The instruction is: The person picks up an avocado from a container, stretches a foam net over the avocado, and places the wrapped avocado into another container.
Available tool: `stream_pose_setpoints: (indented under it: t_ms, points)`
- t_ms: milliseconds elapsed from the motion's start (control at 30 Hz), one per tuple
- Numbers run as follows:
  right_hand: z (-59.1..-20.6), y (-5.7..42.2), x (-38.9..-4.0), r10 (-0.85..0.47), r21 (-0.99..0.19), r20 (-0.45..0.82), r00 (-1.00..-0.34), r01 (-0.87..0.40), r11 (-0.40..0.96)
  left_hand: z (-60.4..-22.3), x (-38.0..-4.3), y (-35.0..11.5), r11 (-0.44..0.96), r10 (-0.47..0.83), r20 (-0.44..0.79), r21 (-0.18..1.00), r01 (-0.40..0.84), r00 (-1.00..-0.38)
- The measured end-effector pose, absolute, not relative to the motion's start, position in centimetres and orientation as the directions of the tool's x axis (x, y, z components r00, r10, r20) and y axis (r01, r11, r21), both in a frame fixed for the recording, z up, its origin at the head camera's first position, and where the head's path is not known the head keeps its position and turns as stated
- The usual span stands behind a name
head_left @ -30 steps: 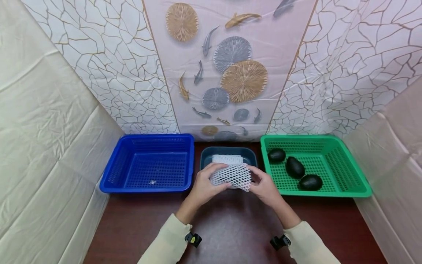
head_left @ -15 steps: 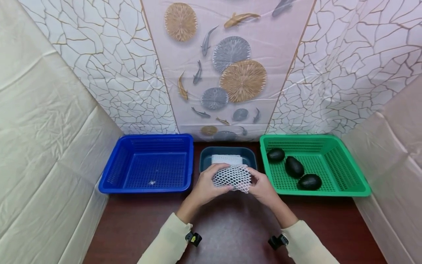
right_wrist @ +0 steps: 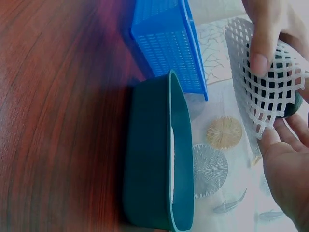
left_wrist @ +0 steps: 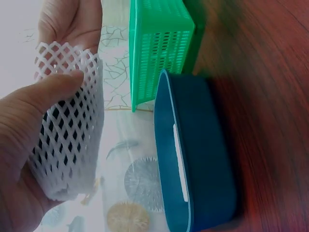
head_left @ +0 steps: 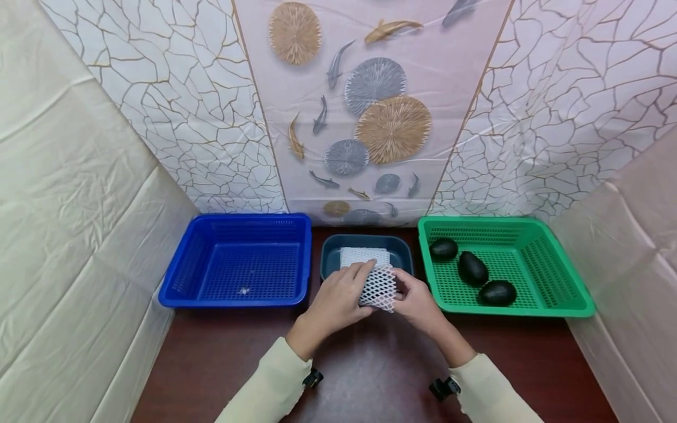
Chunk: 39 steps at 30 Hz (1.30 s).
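Observation:
A white foam net sleeve (head_left: 379, 288) is held between both hands above the front of a small teal bin. Inside it is a dark avocado (right_wrist: 292, 104), whose end shows at the sleeve's opening in the right wrist view. My left hand (head_left: 335, 298) wraps the sleeve's left end, with its thumb (left_wrist: 60, 89) lying across the mesh in the left wrist view. At the right end, my right hand (head_left: 419, 304) pinches the sleeve's edge by the opening. Its far fingers are partly hidden behind the sleeve.
The teal bin (head_left: 404, 254) holds more flat white foam nets (head_left: 364, 255). On the left stands a blue basket (head_left: 305, 258) with a small white scrap (head_left: 244, 291). A green basket (head_left: 568, 282) at right holds three dark avocados (head_left: 473, 269). Patterned cloth hangs behind.
The left hand has shifted forward and right over the sleeve, so its fingers now cover more of the left end. The right hand stays at the opening. The baskets and bin have not moved.

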State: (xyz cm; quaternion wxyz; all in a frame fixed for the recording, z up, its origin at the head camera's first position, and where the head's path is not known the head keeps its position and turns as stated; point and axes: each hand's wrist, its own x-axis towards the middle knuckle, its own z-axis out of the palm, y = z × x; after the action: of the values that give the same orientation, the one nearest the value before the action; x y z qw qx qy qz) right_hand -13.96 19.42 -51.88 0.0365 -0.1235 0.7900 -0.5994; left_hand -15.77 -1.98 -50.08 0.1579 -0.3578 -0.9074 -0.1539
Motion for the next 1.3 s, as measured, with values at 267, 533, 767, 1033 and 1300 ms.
stream_pose_setpoints:
  t_ms: [267,533,767,1033,1300]
  points:
    - [-51.6,19.5,-14.1,-0.253,-0.914,0.101,-0.962,-0.190,0.358,-50.5,-16.1,-1.7,0.745,0.542,0.359,0.212,0.632,-0.760]
    - [-51.9,20.6,-14.7,-0.253,-0.834,0.212,-0.944,-0.309,0.456,-51.1,-17.0,-3.2,0.795,0.420,0.367,0.293,0.532,-0.830]
    - [-52.4,19.9,-14.6,-0.301,-0.699,0.303,-0.904,-0.426,0.575,-50.9,-17.9,-5.3,0.818,0.297,0.426,0.349,0.458,-0.855]
    - [-53.1,17.4,-15.3,-0.472,-0.539,0.352,-0.808,-0.587,0.604,-50.7,-18.7,-7.6,0.799,0.156,0.411,0.482,0.359,-0.898]
    - [-53.1,15.0,-16.1,-0.579,-0.438,0.320,-0.750,-0.659,0.612,-50.5,-19.9,-10.5,0.789,0.022,0.259,0.588,0.176,-0.966]
